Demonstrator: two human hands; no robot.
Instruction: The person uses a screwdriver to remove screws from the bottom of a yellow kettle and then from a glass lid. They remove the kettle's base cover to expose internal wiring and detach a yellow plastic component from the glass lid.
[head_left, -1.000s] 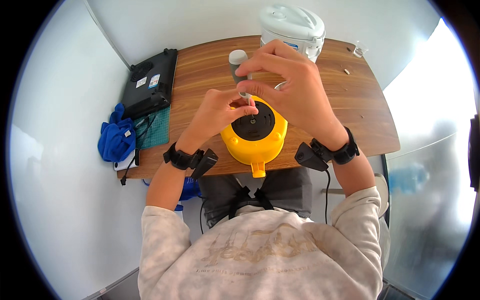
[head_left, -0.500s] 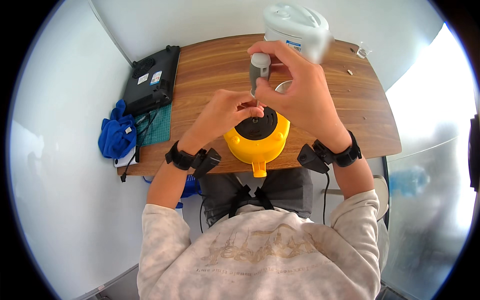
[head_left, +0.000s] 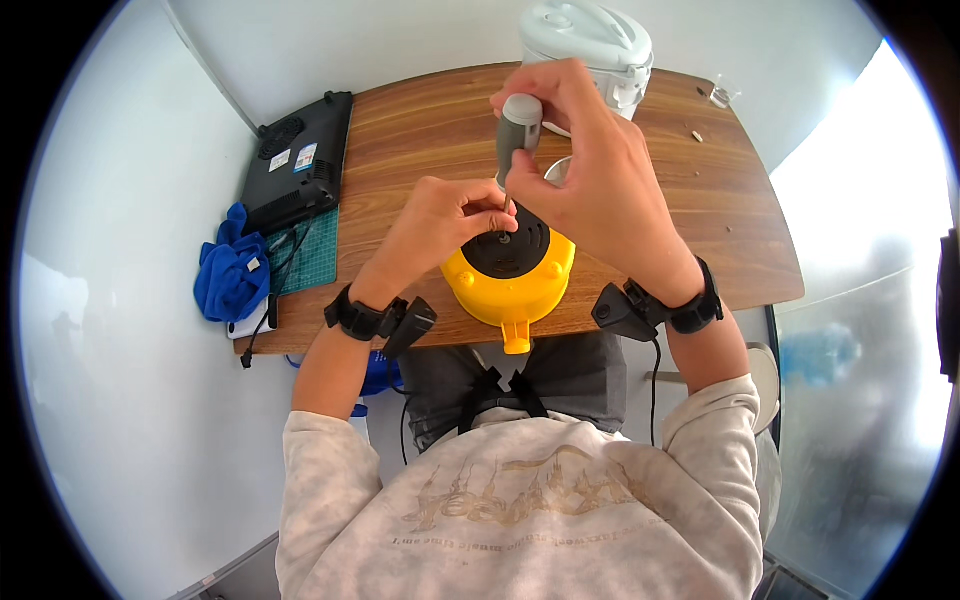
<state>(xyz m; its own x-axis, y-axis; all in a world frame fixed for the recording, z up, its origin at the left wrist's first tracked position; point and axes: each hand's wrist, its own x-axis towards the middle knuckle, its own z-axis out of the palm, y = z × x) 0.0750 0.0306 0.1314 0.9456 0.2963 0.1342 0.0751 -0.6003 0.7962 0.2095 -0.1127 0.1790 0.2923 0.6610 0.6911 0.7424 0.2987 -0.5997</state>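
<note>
My right hand is closed around the grey handle of a screwdriver, held almost upright. Lower down, the thumb and fingers of my left hand pinch the thin metal shaft near its tip. The tip points down at a small recess in the middle of a round, slotted black plate. That plate is set into a yellow round housing, which has raised knobs and a short tab toward me. My hands hide the far part of the housing, and any screw under the tip is too small to make out.
The wooden table carries a white lidded container at the back and a clear small cup far right. At left lie a black flat appliance, a green mat and a blue cloth.
The whole view has shifted slightly. My right hand's fingers have moved a little on the screwdriver handle; my left hand keeps its pinch on the shaft.
</note>
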